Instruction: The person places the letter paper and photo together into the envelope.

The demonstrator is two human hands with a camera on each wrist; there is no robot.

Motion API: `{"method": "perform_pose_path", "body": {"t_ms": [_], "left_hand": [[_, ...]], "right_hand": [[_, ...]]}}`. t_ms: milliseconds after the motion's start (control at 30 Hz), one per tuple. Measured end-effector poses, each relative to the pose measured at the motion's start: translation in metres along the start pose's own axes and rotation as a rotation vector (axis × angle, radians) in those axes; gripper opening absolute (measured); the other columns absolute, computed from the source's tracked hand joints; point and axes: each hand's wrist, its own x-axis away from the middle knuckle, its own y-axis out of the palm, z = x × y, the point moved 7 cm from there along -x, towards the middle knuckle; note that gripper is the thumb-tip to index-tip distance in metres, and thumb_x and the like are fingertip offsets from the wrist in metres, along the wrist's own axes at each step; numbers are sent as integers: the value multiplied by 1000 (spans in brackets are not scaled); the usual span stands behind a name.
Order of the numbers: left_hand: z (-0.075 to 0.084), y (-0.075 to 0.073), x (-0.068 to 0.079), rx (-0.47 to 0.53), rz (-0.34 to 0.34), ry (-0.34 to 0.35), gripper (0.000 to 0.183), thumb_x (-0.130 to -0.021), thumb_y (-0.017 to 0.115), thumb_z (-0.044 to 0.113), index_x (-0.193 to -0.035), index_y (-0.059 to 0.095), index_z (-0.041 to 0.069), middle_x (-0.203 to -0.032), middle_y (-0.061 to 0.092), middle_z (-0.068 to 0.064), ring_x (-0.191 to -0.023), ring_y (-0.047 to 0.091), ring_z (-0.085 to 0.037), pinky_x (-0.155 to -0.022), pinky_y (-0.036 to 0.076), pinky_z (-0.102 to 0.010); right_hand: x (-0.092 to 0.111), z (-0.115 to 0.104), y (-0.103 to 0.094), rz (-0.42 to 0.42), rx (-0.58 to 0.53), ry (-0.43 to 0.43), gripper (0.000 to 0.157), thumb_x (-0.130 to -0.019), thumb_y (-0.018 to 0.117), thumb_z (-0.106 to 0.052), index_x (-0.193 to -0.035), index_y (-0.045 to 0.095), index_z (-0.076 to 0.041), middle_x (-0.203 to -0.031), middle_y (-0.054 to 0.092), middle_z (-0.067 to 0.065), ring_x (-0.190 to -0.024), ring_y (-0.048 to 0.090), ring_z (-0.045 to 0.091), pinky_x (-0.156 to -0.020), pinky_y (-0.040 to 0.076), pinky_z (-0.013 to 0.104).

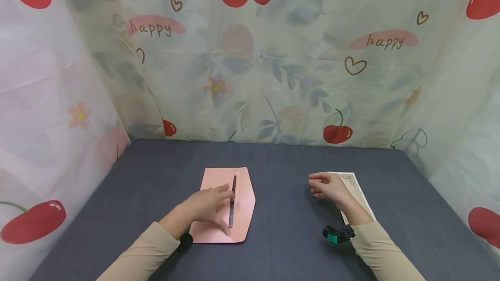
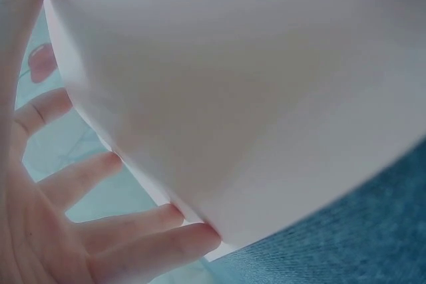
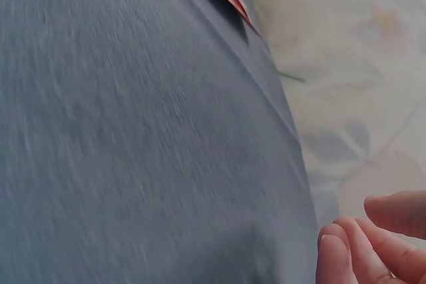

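A pink envelope [image 1: 243, 211] lies on the table with its flap to the right and its mouth gaping as a dark slit. Across it reaches my left hand [image 1: 208, 203], thumb low and fingers spread high, gripping the mouth's edge. In the left wrist view the fingertips [image 2: 200, 234] sit along the paper edge of the pale envelope [image 2: 200, 98]. My right hand [image 1: 330, 187] hovers at a white card with fine dark ornament [image 1: 349, 181], covering part of it. The right fingers [image 3: 333, 254] are loosely bent, with nothing between them and the thumb.
A dark grey cloth [image 1: 281, 211] covers the table. Printed curtains [image 1: 250, 77] with cherries and flowers enclose the back and sides. A black and teal strap [image 1: 337, 234] is on the right wrist.
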Motion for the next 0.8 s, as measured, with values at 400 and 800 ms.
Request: {"method": "perform_pose_path", "body": {"t_ms": [400, 800], "left_hand": [[2, -1, 2, -15, 8, 20, 80, -53, 77, 65, -117, 50, 25, -148, 38, -13, -120, 52, -39, -92, 45, -52], [3, -1, 2, -17, 28, 52, 79, -52, 76, 67, -114, 50, 25, -143, 42, -11, -112, 57, -36, -87, 48, -50]], "right_hand": [[6, 15, -47, 84, 112, 28, 45, -94, 54, -22, -128, 48, 8, -120, 58, 28, -86, 66, 15, -74, 55, 31], [12, 39, -89, 180, 163, 101, 49, -93, 54, -25, -127, 47, 9, -116, 57, 30, -80, 63, 11, -71, 55, 29]]}}
